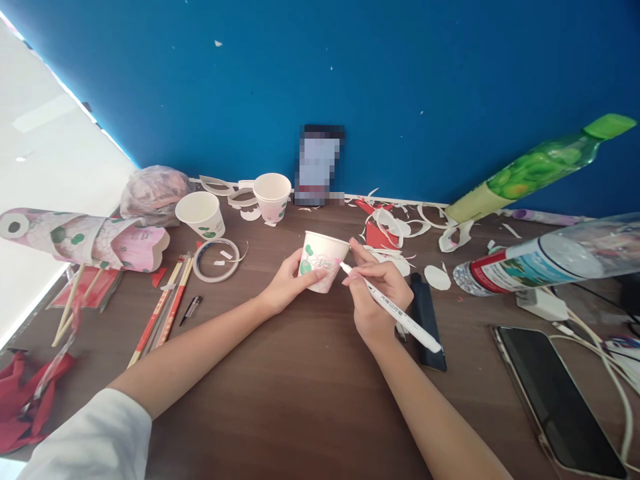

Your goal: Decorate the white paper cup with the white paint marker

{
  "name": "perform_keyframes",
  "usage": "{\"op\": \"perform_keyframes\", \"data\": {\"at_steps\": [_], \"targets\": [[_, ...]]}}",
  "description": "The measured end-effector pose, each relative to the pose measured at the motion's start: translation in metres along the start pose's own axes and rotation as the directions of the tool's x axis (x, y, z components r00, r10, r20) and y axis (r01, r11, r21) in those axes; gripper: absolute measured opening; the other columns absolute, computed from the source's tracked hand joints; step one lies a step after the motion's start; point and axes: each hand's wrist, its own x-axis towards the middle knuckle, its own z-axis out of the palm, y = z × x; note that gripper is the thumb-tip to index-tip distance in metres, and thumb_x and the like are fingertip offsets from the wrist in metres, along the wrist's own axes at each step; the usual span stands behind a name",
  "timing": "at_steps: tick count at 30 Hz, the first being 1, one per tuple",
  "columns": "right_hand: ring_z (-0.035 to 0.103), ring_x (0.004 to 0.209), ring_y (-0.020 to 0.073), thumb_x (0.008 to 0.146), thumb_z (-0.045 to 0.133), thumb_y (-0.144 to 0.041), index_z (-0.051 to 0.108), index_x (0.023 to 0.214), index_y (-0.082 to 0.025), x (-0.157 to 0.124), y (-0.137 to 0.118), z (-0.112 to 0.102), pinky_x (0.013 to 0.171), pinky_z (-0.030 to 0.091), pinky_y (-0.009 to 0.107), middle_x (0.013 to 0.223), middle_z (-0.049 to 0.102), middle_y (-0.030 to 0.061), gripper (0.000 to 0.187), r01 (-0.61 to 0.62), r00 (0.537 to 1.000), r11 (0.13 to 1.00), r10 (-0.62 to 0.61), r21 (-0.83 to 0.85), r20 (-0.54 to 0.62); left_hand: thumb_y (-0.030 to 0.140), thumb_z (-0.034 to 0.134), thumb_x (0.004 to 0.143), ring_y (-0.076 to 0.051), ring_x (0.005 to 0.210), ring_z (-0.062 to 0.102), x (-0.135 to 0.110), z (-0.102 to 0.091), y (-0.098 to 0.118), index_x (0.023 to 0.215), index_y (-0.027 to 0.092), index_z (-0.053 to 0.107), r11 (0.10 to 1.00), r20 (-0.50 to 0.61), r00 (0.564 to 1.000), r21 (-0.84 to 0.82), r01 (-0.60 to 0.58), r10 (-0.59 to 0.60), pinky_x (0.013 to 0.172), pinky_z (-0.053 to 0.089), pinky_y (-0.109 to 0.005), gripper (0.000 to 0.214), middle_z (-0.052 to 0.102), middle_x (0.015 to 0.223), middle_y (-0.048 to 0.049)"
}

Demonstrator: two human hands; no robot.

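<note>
In the middle of the head view my left hand grips a paper cup by its side, thumb across the front. Green leaves and pink lines mark the cup, which is tilted a little. A white marker pen sits in my right hand, pinched between thumb and fingers. Its pink tip meets the cup's printed wall or is very close to it. Some right-hand fingers reach behind the cup's right edge. Two more paper cups stand behind: one at the left and one nearer the wall.
A tape roll, chopsticks and a decorated cup stack lie left. Paper scraps are strewn along the blue wall. To the right are a black case, a water bottle, a green-capped bottle and a phone.
</note>
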Motion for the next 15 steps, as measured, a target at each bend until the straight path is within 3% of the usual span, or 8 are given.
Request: {"op": "perform_keyframes", "data": {"at_steps": [5,10,15], "targets": [[0.069,0.106,0.0299,0.075,0.059,-0.011,0.054,0.068,-0.023,0.0,0.002,0.0,0.089,0.055,0.051,0.071,0.072,0.0015,0.015,-0.003,1.0,0.999,0.003,0.051,0.01,0.036,0.075,0.07,-0.023,0.095,0.062,0.0,0.0,0.0,0.105,0.015,0.059,1.0,0.002,1.0,0.011,-0.002,0.002,0.083,0.045,-0.033,0.043,0.068,0.102,-0.0083],[0.068,0.108,0.0307,0.077,0.059,-0.014,0.054,0.069,-0.024,0.0,0.007,-0.003,0.094,0.051,0.056,0.05,0.056,-0.0047,0.013,-0.015,1.0,0.992,0.012,0.126,0.024,0.038,0.075,0.068,-0.025,0.096,0.063,0.0,0.001,0.003,0.105,0.015,0.057,0.999,0.014,1.0,-0.032,0.026,-0.025,0.085,0.046,-0.037,0.048,0.067,0.103,-0.0095],[0.068,0.107,0.032,0.075,0.058,-0.016,0.055,0.068,-0.024,0.002,0.01,-0.005,0.096,0.049,0.059,0.045,0.051,-0.0056,0.011,-0.076,0.997,0.968,0.066,0.239,0.051,0.041,0.077,0.064,-0.025,0.09,0.065,-0.001,0.005,0.009,0.106,0.016,0.052,0.984,0.062,0.993,-0.141,0.106,-0.098,0.084,0.046,-0.04,0.055,0.068,0.096,-0.0082]]}}
